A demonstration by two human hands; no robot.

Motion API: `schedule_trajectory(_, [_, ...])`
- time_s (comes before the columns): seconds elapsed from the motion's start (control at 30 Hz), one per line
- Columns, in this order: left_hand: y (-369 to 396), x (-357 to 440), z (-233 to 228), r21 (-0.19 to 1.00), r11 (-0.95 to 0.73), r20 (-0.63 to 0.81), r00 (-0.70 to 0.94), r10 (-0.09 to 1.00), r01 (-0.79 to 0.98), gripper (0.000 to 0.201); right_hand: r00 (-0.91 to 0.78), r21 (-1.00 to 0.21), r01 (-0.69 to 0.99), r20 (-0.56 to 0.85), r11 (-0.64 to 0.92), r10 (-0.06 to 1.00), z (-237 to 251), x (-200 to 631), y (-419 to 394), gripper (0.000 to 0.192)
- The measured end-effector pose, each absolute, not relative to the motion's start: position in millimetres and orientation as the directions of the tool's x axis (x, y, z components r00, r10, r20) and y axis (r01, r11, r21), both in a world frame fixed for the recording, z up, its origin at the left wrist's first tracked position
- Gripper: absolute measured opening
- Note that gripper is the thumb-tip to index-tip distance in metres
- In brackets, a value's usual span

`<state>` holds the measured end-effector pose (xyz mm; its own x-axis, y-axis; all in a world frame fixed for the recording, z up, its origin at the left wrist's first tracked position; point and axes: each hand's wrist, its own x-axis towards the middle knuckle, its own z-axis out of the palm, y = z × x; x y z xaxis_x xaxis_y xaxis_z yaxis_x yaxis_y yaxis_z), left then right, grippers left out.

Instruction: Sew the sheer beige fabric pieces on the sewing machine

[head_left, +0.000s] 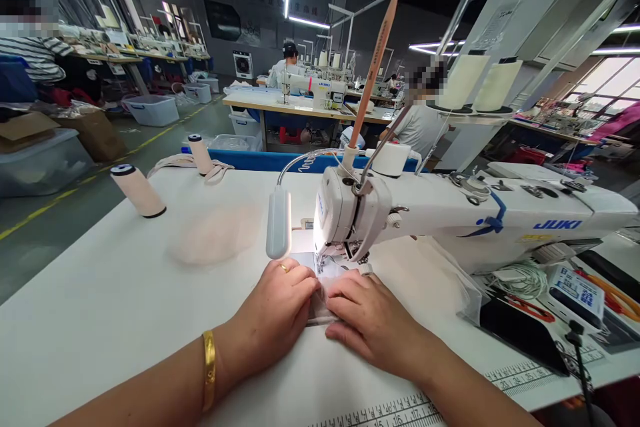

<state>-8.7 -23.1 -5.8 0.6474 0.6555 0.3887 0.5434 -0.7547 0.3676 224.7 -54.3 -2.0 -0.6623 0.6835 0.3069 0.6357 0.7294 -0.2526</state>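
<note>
A white sewing machine (345,213) stands over the table, its lit needle and presser foot (321,265) just beyond my fingertips. Thin, see-through pale fabric (325,287) lies under the foot. My left hand (287,303), with a ring and a gold bracelet, pinches the fabric's left side, fingers curled together. From the right, my right hand (363,317) grips the same fabric close to the needle, its fingers bent and thumb tucked below. More sheer fabric (430,273) spreads right of the needle. A paler sheer piece (215,233) rests at the left.
Two thread cones (139,191) stand on the table's left. A lamp (279,223) hangs beside the machine head. Right of me are a black tray (520,333), a small labelled box (575,297) and a cable (520,280). A printed ruler (390,413) runs along the front. Other people work behind.
</note>
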Motion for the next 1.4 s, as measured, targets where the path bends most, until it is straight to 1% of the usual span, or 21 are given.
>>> schedule_trajectory(0.03, [-23.4,-8.7,-5.4,0.378,-0.745,0.375,0.645,0.666,0.55,0.035,-0.66,-0.25,0.628,0.332,0.737,0.674,-4.3,224.5,-53.6,0.004])
schedule_trajectory(0.1, [-23.7,-8.1,-4.6,0.388,-0.732,0.345,0.648,0.679,0.56,0.038,-0.645,-0.276,0.606,0.379,0.746,0.664,-8.5,223.3,-51.1,0.011])
schedule_trajectory(0.17, [-22.5,-6.9,-3.8,0.388,-0.732,0.342,0.65,0.678,0.559,0.034,-0.613,-0.35,0.593,0.389,0.725,0.688,-10.8,221.3,-48.3,0.016])
schedule_trajectory(0.23, [-19.0,-5.8,-3.5,0.373,-0.752,0.378,0.652,0.658,0.543,0.028,-0.577,-0.433,0.584,0.373,0.687,0.726,-10.7,219.5,-46.2,0.019])
schedule_trajectory(0.3, [-14.6,-5.5,-3.6,0.338,-0.786,0.437,0.654,0.618,0.517,0.032,-0.562,-0.474,0.575,0.364,0.667,0.743,-9.1,218.6,-45.7,0.022])
schedule_trajectory(0.37, [-11.7,-6.4,-3.9,0.302,-0.822,0.482,0.666,0.569,0.483,0.036,-0.575,-0.455,0.576,0.364,0.679,0.732,-6.8,219.0,-47.0,0.024])
schedule_trajectory(0.43, [-12.2,-8.1,-4.1,0.288,-0.843,0.492,0.685,0.538,0.455,0.034,-0.606,-0.397,0.593,0.352,0.7,0.713,-3.9,220.2,-50.0,0.022])
schedule_trajectory(0.53, [-17.6,-11.1,-3.1,0.295,-0.845,0.468,0.703,0.535,0.446,0.031,-0.643,-0.321,0.62,0.316,0.716,0.698,0.5,222.1,-55.2,0.016])
schedule_trajectory(0.63, [-22.7,-13.0,-0.6,0.291,-0.844,0.452,0.713,0.537,0.451,0.029,-0.661,-0.286,0.619,0.313,0.731,0.682,3.2,222.9,-58.4,0.016])
schedule_trajectory(0.87, [-23.7,-13.1,1.0,0.264,-0.849,0.455,0.717,0.528,0.458,0.027,-0.65,-0.275,0.632,0.32,0.725,0.689,0.7,223.1,-58.2,0.015])
schedule_trajectory(1.07, [-17.3,-14.0,-3.3,0.26,-0.84,0.442,0.715,0.542,0.476,0.025,-0.638,-0.257,0.664,0.295,0.702,0.711,-1.9,221.3,-53.2,0.017])
schedule_trajectory(1.17, [-12.0,-12.9,-4.5,0.235,-0.839,0.459,0.706,0.54,0.49,0.023,-0.63,-0.269,0.668,0.29,0.693,0.72,-3.2,221.1,-49.5,0.015])
schedule_trajectory(1.27, [-7.5,-12.0,-7.0,0.208,-0.844,0.486,0.696,0.528,0.495,0.025,-0.618,-0.28,0.671,0.3,0.687,0.726,-4.7,221.0,-46.9,0.012])
schedule_trajectory(1.4, [-5.5,-12.5,-12.8,0.206,-0.839,0.498,0.685,0.532,0.503,0.027,-0.606,-0.281,0.681,0.301,0.676,0.736,-5.6,220.4,-46.6,0.009])
